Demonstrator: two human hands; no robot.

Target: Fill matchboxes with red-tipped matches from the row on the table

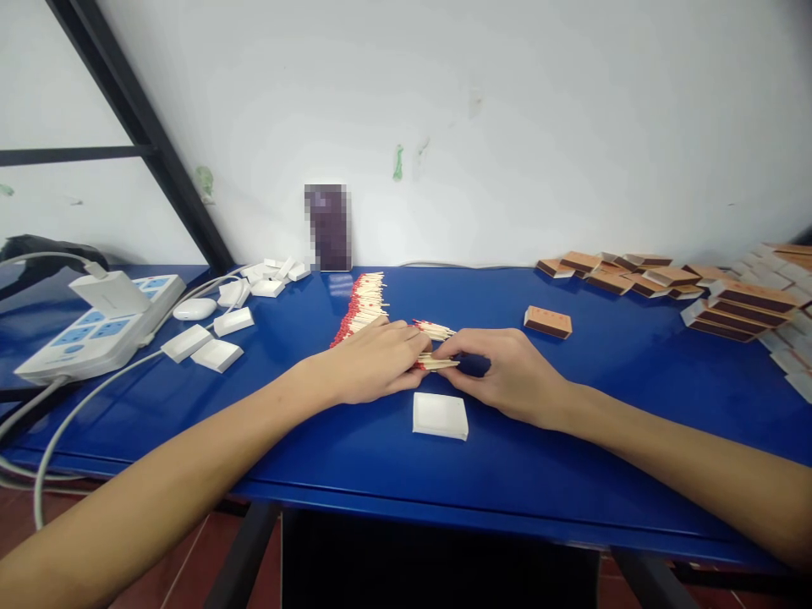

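My left hand [374, 359] and my right hand [507, 372] meet at the middle of the blue table [634, 381], both pinched on a small bundle of red-tipped matches [437, 362]. A second small bunch of matches [436, 330] lies just behind the fingers. A long row of matches [361, 306] runs back from my left hand toward the wall. An empty white matchbox tray [440, 415] lies just in front of my hands.
Several white trays [216, 342] lie at the left beside a white power strip [101, 326] with cables. One brown matchbox sleeve [548, 321] lies to the right; several more are piled [672, 283] at the far right. A dark blurred object [328, 227] stands against the wall.
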